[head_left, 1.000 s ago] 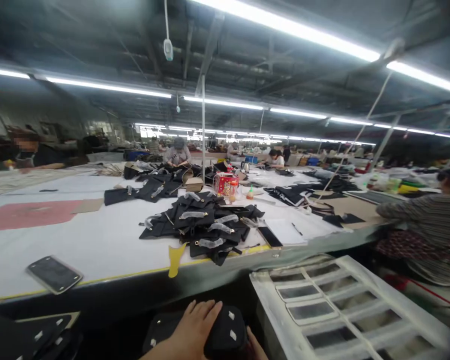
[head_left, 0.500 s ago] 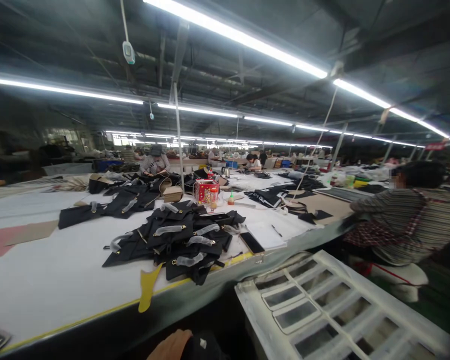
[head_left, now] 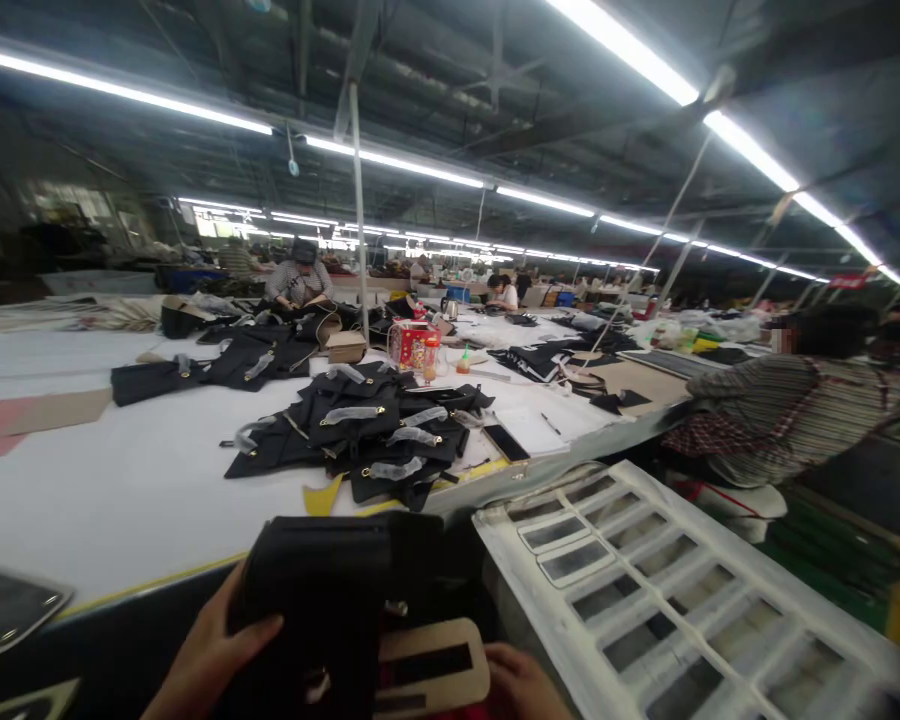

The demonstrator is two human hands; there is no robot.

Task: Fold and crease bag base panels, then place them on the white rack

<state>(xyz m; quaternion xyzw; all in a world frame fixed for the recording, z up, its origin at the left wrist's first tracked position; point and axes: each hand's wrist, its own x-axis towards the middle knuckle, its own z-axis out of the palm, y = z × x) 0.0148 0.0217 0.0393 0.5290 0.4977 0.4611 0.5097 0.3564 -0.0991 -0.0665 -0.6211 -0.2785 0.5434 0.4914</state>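
My left hand (head_left: 210, 655) grips the left side of a stack of black bag pieces (head_left: 330, 590), raised in front of the table's near edge. My right hand (head_left: 521, 685) shows at the bottom, its fingers curled at the right end of a tan cardboard template (head_left: 431, 665) with a slot cut in it, which lies against the stack. A pile of black bag parts (head_left: 367, 440) with plastic-wrapped metal fittings lies on the white table (head_left: 135, 490) just beyond.
A phone (head_left: 4, 605) lies at the table's near left edge and another (head_left: 505, 442) beside the pile. A white slotted rack (head_left: 645, 590) stands to my right. A person in a striped top (head_left: 787, 400) leans on the table at right. Other workers sit further back.
The black stack, low and mostly out of view before, has come up into view held in both hands. The tan template now shows. The camera has turned a little right.
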